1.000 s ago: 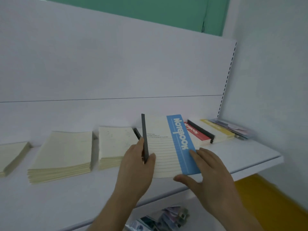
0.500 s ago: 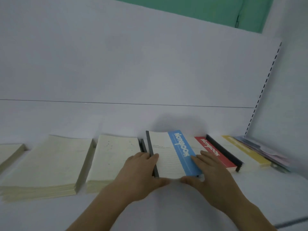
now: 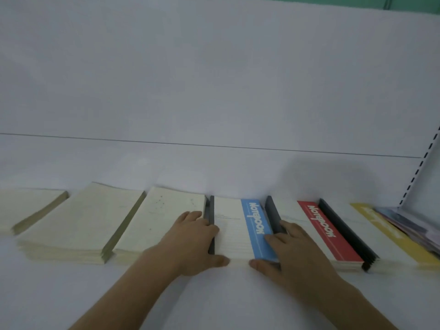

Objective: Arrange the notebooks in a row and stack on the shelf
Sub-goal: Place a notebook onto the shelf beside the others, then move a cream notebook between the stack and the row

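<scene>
Both your hands bracket the blue-striped notebook stack on the white shelf: your left hand lies flat with straight fingers along its dark spine, thumb at the near edge; your right hand rests flat on the blue band. Cream notebook stacks sit to the left, a red-striped stack just beside on the right.

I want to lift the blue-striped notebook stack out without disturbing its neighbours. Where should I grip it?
Probably by its front edge, coming from the shelf front. The blue-striped notebook stack lies flat, flanked closely by the cream notebook stack and red-striped notebook stack, so only the front corners, at the left hand and right hand, are free.
</scene>
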The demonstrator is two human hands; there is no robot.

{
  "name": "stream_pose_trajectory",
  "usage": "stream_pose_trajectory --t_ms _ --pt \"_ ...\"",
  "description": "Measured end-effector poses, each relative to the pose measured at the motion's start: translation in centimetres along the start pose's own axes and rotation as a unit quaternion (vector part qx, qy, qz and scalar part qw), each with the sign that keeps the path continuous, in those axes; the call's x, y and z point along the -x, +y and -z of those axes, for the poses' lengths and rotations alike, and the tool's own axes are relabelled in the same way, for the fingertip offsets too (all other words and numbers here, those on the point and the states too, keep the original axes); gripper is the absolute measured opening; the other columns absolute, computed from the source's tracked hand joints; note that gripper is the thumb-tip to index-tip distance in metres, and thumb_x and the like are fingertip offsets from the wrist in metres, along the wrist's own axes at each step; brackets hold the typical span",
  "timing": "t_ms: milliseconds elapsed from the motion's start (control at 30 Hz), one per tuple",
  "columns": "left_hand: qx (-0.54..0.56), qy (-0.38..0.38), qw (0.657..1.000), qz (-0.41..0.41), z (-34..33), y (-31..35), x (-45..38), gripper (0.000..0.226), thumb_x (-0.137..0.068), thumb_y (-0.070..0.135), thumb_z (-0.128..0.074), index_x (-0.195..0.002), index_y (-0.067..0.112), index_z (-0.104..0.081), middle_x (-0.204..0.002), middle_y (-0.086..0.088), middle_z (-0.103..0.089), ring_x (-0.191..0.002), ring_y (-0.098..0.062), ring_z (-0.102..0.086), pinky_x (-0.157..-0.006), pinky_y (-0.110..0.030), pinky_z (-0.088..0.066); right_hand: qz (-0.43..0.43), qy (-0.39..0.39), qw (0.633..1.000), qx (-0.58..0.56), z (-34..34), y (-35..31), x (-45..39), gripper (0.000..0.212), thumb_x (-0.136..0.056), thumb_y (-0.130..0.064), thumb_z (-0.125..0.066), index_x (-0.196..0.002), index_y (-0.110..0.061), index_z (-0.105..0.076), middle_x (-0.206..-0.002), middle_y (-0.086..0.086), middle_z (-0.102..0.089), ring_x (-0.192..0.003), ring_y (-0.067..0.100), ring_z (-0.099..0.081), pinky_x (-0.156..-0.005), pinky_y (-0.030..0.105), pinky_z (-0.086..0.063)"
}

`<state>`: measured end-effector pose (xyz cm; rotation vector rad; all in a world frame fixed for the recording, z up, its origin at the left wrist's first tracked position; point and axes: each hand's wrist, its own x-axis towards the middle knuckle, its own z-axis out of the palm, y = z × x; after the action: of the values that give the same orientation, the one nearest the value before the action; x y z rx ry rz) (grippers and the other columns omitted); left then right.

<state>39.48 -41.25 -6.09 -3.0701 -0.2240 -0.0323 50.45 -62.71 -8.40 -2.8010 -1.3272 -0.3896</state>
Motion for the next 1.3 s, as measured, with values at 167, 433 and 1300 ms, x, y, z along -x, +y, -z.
stream_pose_trajectory --t_ms 167,433,1300 --pt "0.013 -0.016 1.0 0.012 0.3 0.0 -0.4 0.077 -0.077 0.078 -0.053 -0.132 0.023 -0.052 -0.132 0.0 -0.055 -0.134 -0.024 -0.033 -0.115 -0.037 -0.021 0.038 -0.054 0.998 0.008 1.0 0.7 -1.0 0.105 -0.07 -0.09 -0.009 -0.141 -0.019 -0.042 -0.137 -0.003 -0.052 -0.137 0.021 -0.024 -0.119 0.037 -0.011" --pt "-0.001 -0.001 1.0 -0.01 0.4 -0.6 -0.8 0.077 -0.074 0.079 -0.054 -0.133 0.028 -0.05 -0.14 0.004 -0.043 -0.142 -0.023 -0.019 -0.121 -0.041 -0.014 0.029 -0.12 0.992 0.027 2.2 0.4 -1.8 0.106 -0.067 -0.092 -0.022 -0.149 -0.025 -0.026 -0.15 -0.003 -0.036 -0.145 0.02 -0.011 -0.12 0.04 0.004" --pt "0.099 0.239 0.955 0.148 -1.2 -3.8 11.3 0.063 -0.097 0.056 -0.042 -0.151 0.025 -0.031 -0.155 0.004 -0.035 -0.145 -0.018 -0.027 -0.119 -0.033 -0.016 0.044 0.047 0.996 -0.056 2.4 -11.6 0.2 0.077 -0.089 -0.072 -0.022 -0.14 -0.021 -0.048 -0.147 0.004 -0.045 -0.14 0.024 -0.032 -0.111 0.038 -0.023"
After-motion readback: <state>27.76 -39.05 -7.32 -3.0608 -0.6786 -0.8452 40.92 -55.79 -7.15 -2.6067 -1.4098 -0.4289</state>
